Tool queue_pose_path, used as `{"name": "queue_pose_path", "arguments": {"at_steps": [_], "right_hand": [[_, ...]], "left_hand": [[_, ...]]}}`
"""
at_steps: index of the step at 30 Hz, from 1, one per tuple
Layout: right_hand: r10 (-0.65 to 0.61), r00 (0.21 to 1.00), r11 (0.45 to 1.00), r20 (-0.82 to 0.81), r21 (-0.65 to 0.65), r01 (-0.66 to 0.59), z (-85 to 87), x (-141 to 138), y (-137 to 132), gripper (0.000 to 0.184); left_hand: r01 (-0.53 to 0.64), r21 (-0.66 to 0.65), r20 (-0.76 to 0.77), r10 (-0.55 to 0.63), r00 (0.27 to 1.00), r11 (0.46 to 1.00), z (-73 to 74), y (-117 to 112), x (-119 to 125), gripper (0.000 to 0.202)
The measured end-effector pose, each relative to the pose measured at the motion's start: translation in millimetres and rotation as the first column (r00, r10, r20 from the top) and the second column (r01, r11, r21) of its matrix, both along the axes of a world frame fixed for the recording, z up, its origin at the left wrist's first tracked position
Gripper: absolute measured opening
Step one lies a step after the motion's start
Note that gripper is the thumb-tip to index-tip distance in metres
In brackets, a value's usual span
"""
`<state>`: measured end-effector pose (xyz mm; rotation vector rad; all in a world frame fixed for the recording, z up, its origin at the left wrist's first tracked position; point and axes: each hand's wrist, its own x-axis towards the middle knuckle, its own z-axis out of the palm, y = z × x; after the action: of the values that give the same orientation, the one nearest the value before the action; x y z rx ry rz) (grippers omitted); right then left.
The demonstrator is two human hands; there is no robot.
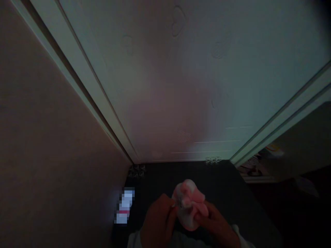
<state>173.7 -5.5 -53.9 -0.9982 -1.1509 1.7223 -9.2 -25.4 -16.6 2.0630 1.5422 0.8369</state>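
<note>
A pink-and-white flower [190,203] with soft, rounded, folded petals is held low in front of me, near the bottom of the head view. At its left edge, the fingers of my left hand [159,217] are bent and pinch the rim. From the right, my right hand [218,222] grips the lower petals between thumb and fingers. The dim light hides the flower's material and its underside. Beneath both hands lies a dark surface [219,182].
A lit, pixelated rectangle [124,206] lies left of my hands. Clear small objects [213,160] stand along the back edge, with others [137,170] in the left corner. A pale panel [165,86] with embossed shapes rises behind, and a brown wall [51,137] closes the left.
</note>
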Motion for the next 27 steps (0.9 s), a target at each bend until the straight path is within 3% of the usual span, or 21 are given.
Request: {"name": "queue_pose_path", "arguments": {"at_steps": [5,9,15,19,21,24,27], "right_hand": [[-0.125,0.984,0.992,0.127,0.044,0.12,16.5,5,0,0.036],[-0.112,0.984,0.992,0.141,0.079,0.101,24.9,5,5,0.036],[-0.081,0.995,0.997,0.049,0.012,0.081,22.3,4,10,0.044],[-0.081,0.993,0.995,0.088,-0.042,0.085,21.9,5,8,0.047],[-0.059,0.978,0.998,0.201,0.031,0.054,23.1,8,7,0.046],[-0.088,0.901,0.967,0.426,0.252,-0.025,29.4,10,8,0.035],[-0.087,0.864,0.844,0.496,0.497,-0.201,39.6,9,11,0.023]], "left_hand": [[0.025,0.137,-0.206,0.003,0.979,0.99,14.8,7,9,0.017],[0.061,0.33,-0.258,0.028,0.966,0.942,22.1,9,11,0.018],[0.064,0.427,-0.287,0.068,0.956,0.902,13.1,8,7,0.015],[0.025,0.401,-0.161,0.043,0.986,0.916,5.7,12,2,0.018],[0.041,0.369,-0.116,0.002,0.993,0.928,7.7,13,-2,0.023],[0.048,0.254,-0.076,-0.03,0.997,0.966,16.6,11,-6,0.021],[0.007,0.127,-0.052,0.0,0.999,0.992,23.5,8,-8,0.015]]}}
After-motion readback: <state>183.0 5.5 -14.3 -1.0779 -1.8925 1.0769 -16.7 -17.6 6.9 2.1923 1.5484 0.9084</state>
